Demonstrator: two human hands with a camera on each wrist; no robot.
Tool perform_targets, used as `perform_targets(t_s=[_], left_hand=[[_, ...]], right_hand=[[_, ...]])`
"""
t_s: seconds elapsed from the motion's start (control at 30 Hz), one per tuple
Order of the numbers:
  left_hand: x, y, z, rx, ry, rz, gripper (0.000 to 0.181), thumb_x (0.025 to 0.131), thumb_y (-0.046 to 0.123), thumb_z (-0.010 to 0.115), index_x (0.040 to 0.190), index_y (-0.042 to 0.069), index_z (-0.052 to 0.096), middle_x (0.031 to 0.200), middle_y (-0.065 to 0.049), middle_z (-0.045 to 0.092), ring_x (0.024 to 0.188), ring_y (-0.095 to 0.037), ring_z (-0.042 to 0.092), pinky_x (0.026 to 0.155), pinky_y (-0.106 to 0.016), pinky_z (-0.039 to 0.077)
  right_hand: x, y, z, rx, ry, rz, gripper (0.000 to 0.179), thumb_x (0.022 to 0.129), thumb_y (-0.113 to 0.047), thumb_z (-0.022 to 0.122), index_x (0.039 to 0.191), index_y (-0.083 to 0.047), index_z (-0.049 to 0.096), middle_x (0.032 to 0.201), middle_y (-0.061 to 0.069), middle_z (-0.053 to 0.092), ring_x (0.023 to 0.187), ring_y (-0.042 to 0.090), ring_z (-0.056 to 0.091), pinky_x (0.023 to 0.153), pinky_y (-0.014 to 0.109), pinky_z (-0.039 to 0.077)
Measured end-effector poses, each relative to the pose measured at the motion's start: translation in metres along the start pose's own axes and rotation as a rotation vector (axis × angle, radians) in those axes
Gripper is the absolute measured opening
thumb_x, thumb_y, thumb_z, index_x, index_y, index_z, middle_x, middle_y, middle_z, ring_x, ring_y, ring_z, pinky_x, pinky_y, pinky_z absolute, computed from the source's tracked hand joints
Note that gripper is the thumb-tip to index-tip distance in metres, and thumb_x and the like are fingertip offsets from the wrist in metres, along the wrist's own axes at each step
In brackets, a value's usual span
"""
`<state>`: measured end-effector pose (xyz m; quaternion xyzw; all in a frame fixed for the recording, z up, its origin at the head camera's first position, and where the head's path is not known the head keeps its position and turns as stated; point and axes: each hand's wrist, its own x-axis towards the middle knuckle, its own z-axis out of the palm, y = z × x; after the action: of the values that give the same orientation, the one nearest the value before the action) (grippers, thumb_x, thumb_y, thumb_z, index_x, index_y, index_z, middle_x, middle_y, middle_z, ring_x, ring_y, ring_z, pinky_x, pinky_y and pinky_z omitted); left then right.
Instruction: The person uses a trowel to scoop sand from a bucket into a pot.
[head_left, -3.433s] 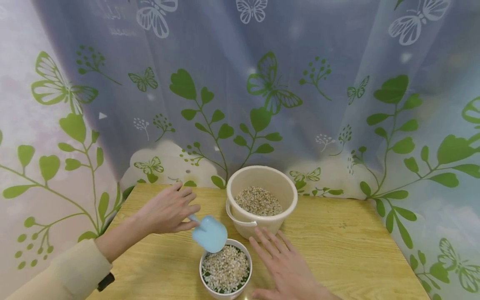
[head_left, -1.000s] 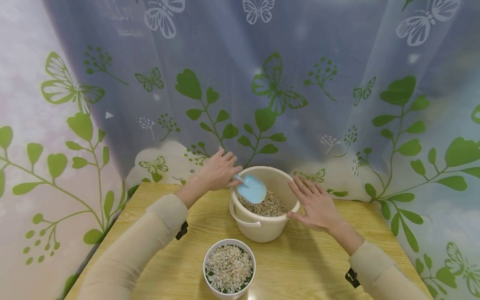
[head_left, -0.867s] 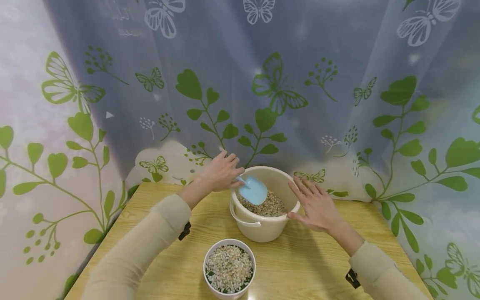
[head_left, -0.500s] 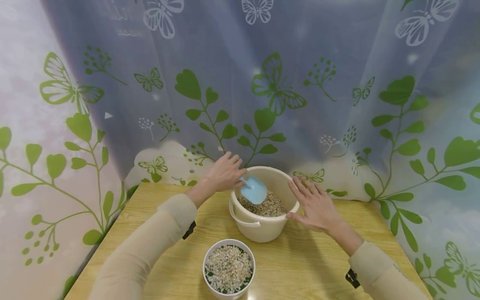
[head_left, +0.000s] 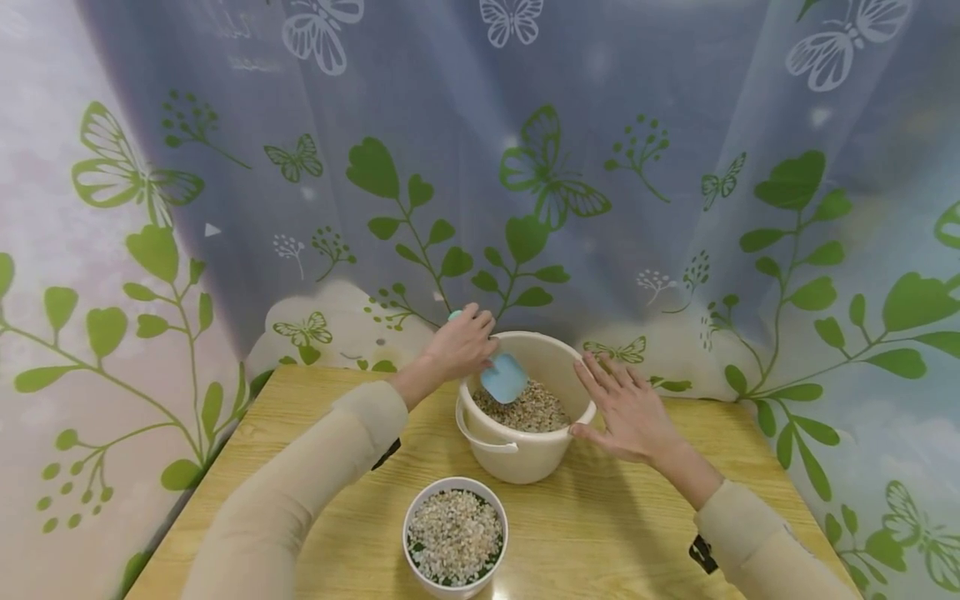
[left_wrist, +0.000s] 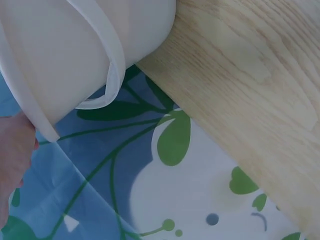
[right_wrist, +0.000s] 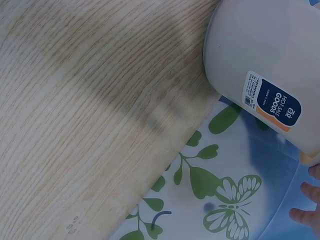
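Note:
A light blue scoop (head_left: 504,379) is gripped by its handle in my left hand (head_left: 459,343), its blade tipped down inside the mouth of the cream bucket (head_left: 517,460). Tan and brown gravel (head_left: 538,412) covers the bucket's bottom, partly hidden behind the blade. My right hand (head_left: 626,412) rests with spread, fairly straight fingers at the bucket's right rim. Nearer to me stands a white pot (head_left: 407,552) with pale gravel (head_left: 455,529) over dark green bits. In the left wrist view, my left hand (left_wrist: 15,155) shows beside the bucket rim, the scoop out of sight.
The wooden table (head_left: 660,500) ends at the back against a curtain (head_left: 420,100) printed with leaves and butterflies. The bucket's white handle (head_left: 487,443) hangs down on its near left side. A label (right_wrist: 272,102) sits on the bucket's wall.
From over the white pot, the scoop has moved up and right into the bucket. My right hand has gone to the bucket's right rim. Lately the blade has tipped steeper, my left hand shifting slightly right.

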<state>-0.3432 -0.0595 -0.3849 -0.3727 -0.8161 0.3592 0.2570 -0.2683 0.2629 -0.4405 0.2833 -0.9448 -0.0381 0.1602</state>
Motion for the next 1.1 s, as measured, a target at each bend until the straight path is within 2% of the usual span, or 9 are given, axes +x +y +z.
perform_targets(t_s=[0.17,0.4,0.53,0.7,0.9,1.1], left_hand=[[0.007,0.0,-0.002,0.06,-0.032,0.019,0.044,0.104,0.065,0.048,0.106,0.025,0.066,0.107,0.003,0.069,0.097,-0.017,0.053,0.094,-0.033,0.042],[0.019,-0.001,-0.009,0.126,-0.06,0.059,0.044,0.107,0.061,0.044,0.107,0.023,0.067,0.106,0.002,0.072,0.1,-0.018,0.056,0.095,-0.035,0.042],[0.023,0.0,-0.011,0.182,-0.093,0.08,0.035,0.112,0.048,0.041,0.107,0.023,0.066,0.105,0.003,0.071,0.098,-0.016,0.055,0.094,-0.034,0.042],[0.027,0.003,-0.01,0.224,-0.143,0.106,0.027,0.114,0.035,0.041,0.111,0.023,0.066,0.108,0.003,0.072,0.101,-0.017,0.054,0.094,-0.034,0.042],[0.032,0.009,-0.008,0.246,-0.179,0.099,0.025,0.112,0.034,0.044,0.115,0.025,0.067,0.11,0.004,0.072,0.105,-0.017,0.056,0.097,-0.034,0.042],[0.037,0.012,-0.006,0.255,-0.182,0.082,0.025,0.113,0.034,0.044,0.116,0.027,0.068,0.108,0.006,0.071,0.105,-0.016,0.056,0.097,-0.034,0.042]], right_hand=[[0.0,0.0,0.0,-0.005,-0.022,0.005,0.108,0.094,-0.089,0.027,0.167,-0.008,0.027,0.174,0.015,0.026,0.159,0.042,0.033,0.126,0.061,0.032],[-0.001,0.0,0.0,0.003,-0.009,0.009,0.112,0.093,-0.091,0.021,0.166,-0.007,0.029,0.173,0.015,0.028,0.158,0.043,0.034,0.126,0.061,0.033],[-0.001,0.0,0.001,0.011,0.011,0.004,0.111,0.093,-0.091,0.023,0.165,-0.007,0.031,0.172,0.017,0.032,0.157,0.044,0.036,0.124,0.062,0.034],[-0.001,-0.001,-0.001,-0.011,-0.018,0.01,0.109,0.094,-0.089,0.029,0.167,-0.008,0.028,0.173,0.015,0.032,0.158,0.042,0.035,0.125,0.062,0.034],[0.0,-0.002,-0.003,-0.016,-0.056,0.024,0.106,0.094,-0.084,0.041,0.168,-0.01,0.025,0.174,0.014,0.03,0.16,0.041,0.031,0.126,0.063,0.031],[0.0,-0.003,-0.005,-0.022,-0.059,0.032,0.105,0.094,-0.083,0.042,0.168,-0.01,0.026,0.174,0.014,0.029,0.16,0.04,0.031,0.126,0.064,0.031]])
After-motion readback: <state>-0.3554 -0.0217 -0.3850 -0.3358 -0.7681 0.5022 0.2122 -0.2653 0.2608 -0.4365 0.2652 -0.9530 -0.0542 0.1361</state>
